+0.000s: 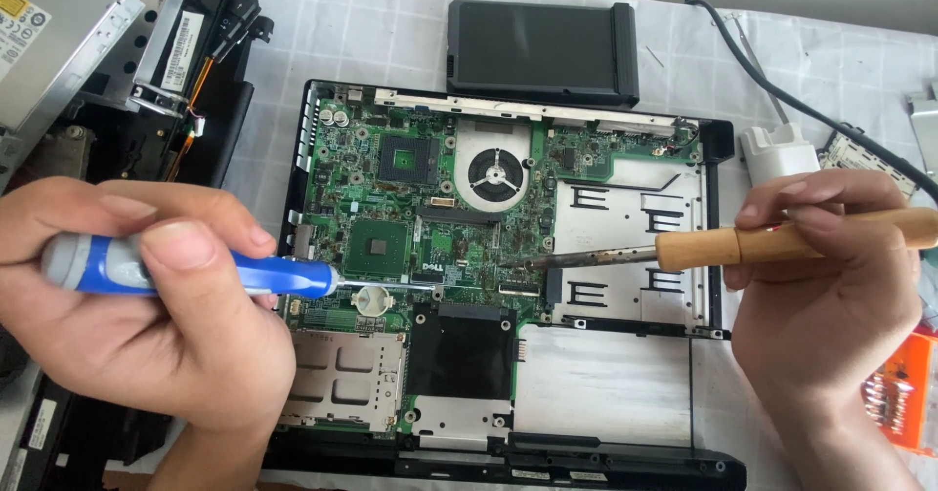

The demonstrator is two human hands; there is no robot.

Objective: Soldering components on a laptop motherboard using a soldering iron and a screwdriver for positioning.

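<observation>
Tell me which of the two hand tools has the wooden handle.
The tool in the right hand: the wooden-handled tool has a tan handle and dark metal shaft. The screwdriver in the left hand has a blue and grey handle.

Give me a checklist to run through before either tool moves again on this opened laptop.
1. Left hand grips the blue-handled screwdriver: ok.
2. Right hand grips the wooden-handled soldering iron: ok.
3. Screwdriver shaft lies over the green motherboard, beside the coin cell; contact: cannot tell.
4. Iron tip is at the board's right edge; touching: cannot tell.
5. Battery pack is out, lying behind the chassis: ok.
6. Black cable stays away from the iron's metal shaft: ok.
</observation>
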